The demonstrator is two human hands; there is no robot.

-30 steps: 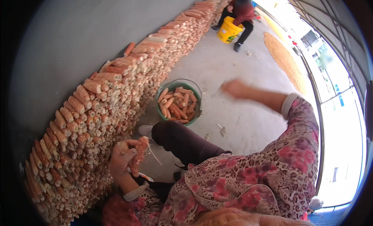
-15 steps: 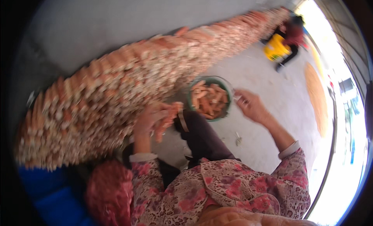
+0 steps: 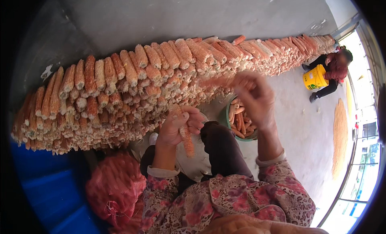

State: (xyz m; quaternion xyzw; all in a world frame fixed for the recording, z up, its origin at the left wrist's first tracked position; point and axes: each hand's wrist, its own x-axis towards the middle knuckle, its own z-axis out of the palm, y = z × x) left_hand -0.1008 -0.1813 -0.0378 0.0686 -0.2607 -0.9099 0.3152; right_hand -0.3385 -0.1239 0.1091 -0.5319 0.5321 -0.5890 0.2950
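My left hand (image 3: 181,124) is closed around a corn cob (image 3: 186,139), which hangs upright below the fingers in front of the stacked cobs. My right hand (image 3: 255,98), smeared by motion, is raised over the green bucket (image 3: 228,114). A blurred reddish corn cob (image 3: 215,82) sticks out to the left from its fingers, level with the stack. Several orange-brown cobs (image 3: 240,122) lie in the bucket, whose far right part is hidden behind my right hand and wrist.
A long stack of stripped cobs (image 3: 132,99) runs along the grey wall (image 3: 161,16). A red mesh sack (image 3: 114,183) sits at my left by a blue surface (image 3: 50,181). Farther right, another person (image 3: 335,73) crouches with a yellow bucket (image 3: 315,78), near spread grain (image 3: 340,133).
My view has turned, shifting the stack and bucket. My right hand has moved from beyond the bucket's right rim to above it, toward the stack. My left hand still grips a corn cob.
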